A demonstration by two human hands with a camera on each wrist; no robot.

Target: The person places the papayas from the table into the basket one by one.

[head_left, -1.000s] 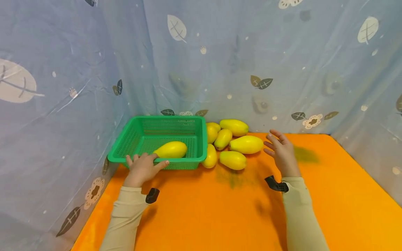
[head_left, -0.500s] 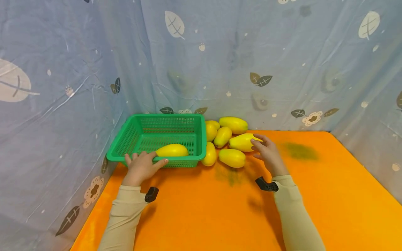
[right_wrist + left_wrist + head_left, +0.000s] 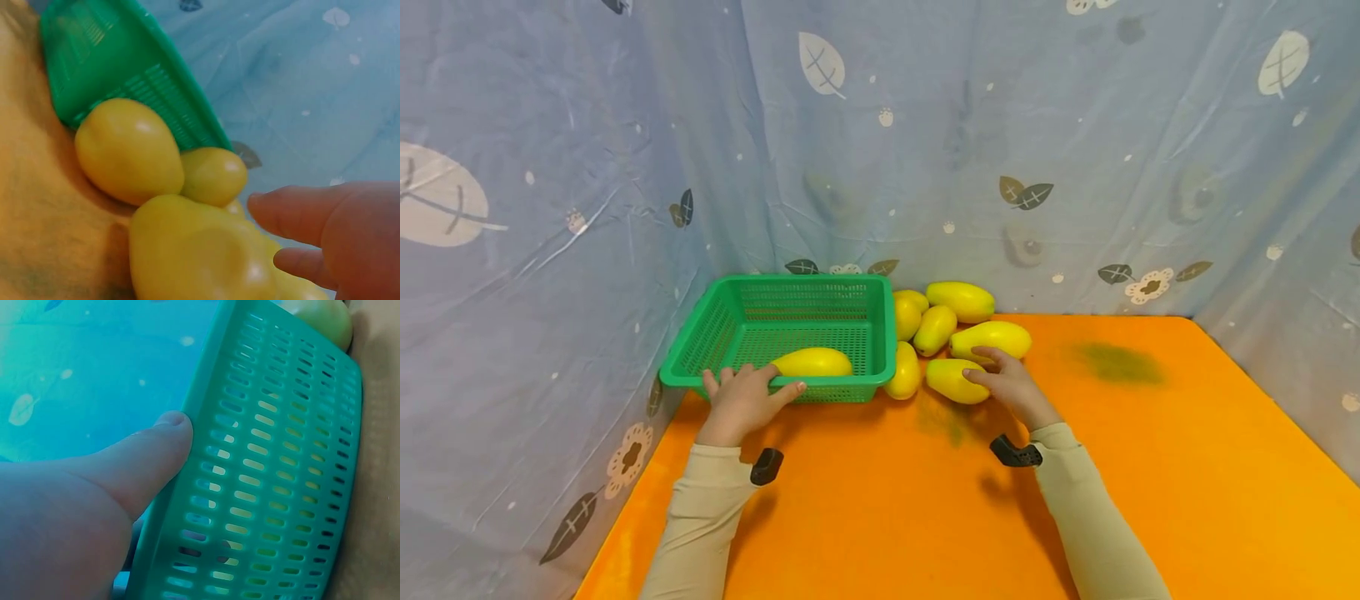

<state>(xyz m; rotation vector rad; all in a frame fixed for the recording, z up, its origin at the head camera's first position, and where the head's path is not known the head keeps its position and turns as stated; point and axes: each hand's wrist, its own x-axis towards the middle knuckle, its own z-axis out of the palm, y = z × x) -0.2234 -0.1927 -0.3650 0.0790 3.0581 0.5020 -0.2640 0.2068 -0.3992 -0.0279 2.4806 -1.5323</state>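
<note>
My left hand [image 3: 741, 404] holds the near rim of a green plastic basket [image 3: 883, 333], fingers over the edge. In the left wrist view the thumb [image 3: 169, 434] lies against the rim of the perforated basket wall [image 3: 275, 450]. One yellow papaya [image 3: 816, 362] lies inside the basket, by the fingers. My right hand [image 3: 1011, 387] is at the right end of the nearest loose papaya [image 3: 953, 381], fingers extended around its far side; whether they touch it is unclear. In the right wrist view the fingers [image 3: 294, 212] are spread above a large papaya [image 3: 187, 250].
Several more papayas lie right of the basket, among them one behind the right hand [image 3: 1003, 336], one at the back [image 3: 961, 301] and one against the basket [image 3: 906, 372]. An orange cloth [image 3: 880, 517] covers the table. A patterned curtain [image 3: 910, 167] encloses the back and sides.
My right hand has moved left and a little down, from beside the right-hand papaya to the nearest loose one. The left hand stays on the basket rim.
</note>
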